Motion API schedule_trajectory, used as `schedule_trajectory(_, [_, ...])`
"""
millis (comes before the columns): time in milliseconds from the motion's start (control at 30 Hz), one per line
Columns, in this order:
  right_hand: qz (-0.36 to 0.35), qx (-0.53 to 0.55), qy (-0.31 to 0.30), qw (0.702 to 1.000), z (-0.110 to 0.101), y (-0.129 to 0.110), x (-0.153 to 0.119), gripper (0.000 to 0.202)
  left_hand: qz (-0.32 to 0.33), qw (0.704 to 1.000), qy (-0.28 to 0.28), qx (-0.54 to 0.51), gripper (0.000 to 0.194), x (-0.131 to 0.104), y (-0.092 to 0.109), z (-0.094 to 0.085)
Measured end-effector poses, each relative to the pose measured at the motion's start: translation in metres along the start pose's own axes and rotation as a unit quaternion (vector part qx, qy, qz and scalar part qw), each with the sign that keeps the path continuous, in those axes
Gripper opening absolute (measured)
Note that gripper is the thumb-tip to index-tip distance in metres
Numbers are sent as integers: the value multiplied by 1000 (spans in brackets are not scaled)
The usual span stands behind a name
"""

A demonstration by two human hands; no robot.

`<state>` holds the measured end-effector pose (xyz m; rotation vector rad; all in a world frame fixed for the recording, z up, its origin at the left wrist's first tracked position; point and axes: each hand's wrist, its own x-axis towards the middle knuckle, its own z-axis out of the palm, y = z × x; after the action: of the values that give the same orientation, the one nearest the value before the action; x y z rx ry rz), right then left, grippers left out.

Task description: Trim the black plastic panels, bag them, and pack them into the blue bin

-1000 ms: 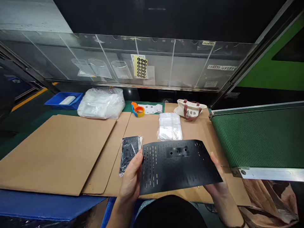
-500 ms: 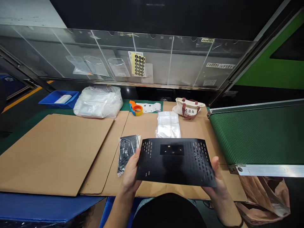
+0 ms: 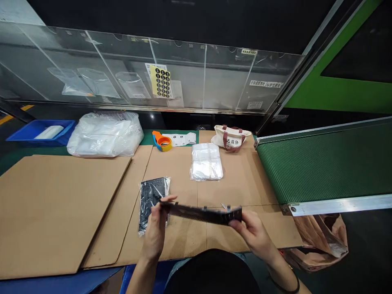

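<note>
A thin black slotted panel (image 3: 200, 213) is held edge-on above the cardboard, so its broad face is barely visible. My left hand (image 3: 156, 232) is closed on its left end, thumb and fingers on either side. At the right end, my right hand (image 3: 254, 232) grips it too. Behind my left hand, a bagged black part (image 3: 151, 196) in clear plastic lies on the cardboard, partly hidden by that hand. Farther back rests a stack of clear plastic bags (image 3: 207, 161). Just behind the panel, the tip of a small metallic item (image 3: 224, 206) shows, its kind unclear.
Flat cardboard sheets (image 3: 61, 204) lie at the left. Along the back stand a blue tray (image 3: 23, 136), a white plastic bundle (image 3: 105, 134), a tape dispenser (image 3: 162, 141), a label strip (image 3: 183, 139) and a cloth bag (image 3: 231, 139). A green conveyor (image 3: 330, 163) borders the right side.
The panel has tilted from showing its broad face to nearly edge-on, and both hands have turned with it. The view has shifted, so the surroundings appear farther left.
</note>
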<state>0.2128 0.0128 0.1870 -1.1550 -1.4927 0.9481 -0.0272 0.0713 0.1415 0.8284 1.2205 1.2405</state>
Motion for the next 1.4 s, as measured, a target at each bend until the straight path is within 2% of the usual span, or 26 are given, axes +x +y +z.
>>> schedule_trajectory(33, [-74,-67,-11,995,-1,0,0,20,6,1000,-7,-18,78,-2,2,1])
schedule_trajectory(100, [-198,-182,7,963,-2,1,-1,33,3,997,-33,-69,83,-6,8,3])
schedule_trajectory(133, [-236,-234,30,943,-2,2,-2,40,10,995,-43,-92,78,-8,12,5])
schedule_trajectory(200, [-258,-323,89,906,0,5,-4,50,41,989,-68,-124,64,-13,20,9])
schedule_trajectory(267, [-230,-364,142,891,4,9,-7,58,75,983,-90,-139,60,-18,25,12])
schedule_trajectory(367, [-158,-346,178,908,11,15,-10,69,90,981,-91,-144,64,-23,27,16])
schedule_trajectory(633, [-56,-257,146,954,15,26,-13,70,100,985,-48,-131,64,-26,28,24])
schedule_trajectory(733, [-47,-264,143,953,10,27,-10,64,94,987,-40,-125,64,-24,29,27])
schedule_trajectory(833, [-59,-293,116,947,3,32,-6,49,101,983,-54,-142,61,-17,23,30])
schedule_trajectory(900, [-83,-282,64,954,-1,39,-5,43,96,980,-71,-162,57,-6,13,32])
schedule_trajectory(967, [-95,-252,12,963,-6,48,-6,45,57,979,-97,-168,56,13,1,35])
schedule_trajectory(1033, [-81,-242,3,967,-10,60,-9,47,21,985,-122,-124,61,39,-15,40])
schedule_trajectory(1100, [-59,-256,27,965,-16,74,-13,49,40,990,-133,-8,69,68,-32,48])
schedule_trajectory(1133, [-49,-265,44,962,-19,81,-14,49,77,985,-129,83,70,83,-41,53])
schedule_trajectory(1167, [-40,-273,62,959,-22,88,-16,49,96,978,-130,131,69,97,-50,58])
schedule_trajectory(1300, [12,-289,126,949,-33,111,-22,42,134,937,-197,257,45,139,-84,81])
schedule_trajectory(1400, [74,-287,175,939,-38,119,-27,34,154,899,-223,343,47,157,-106,96])
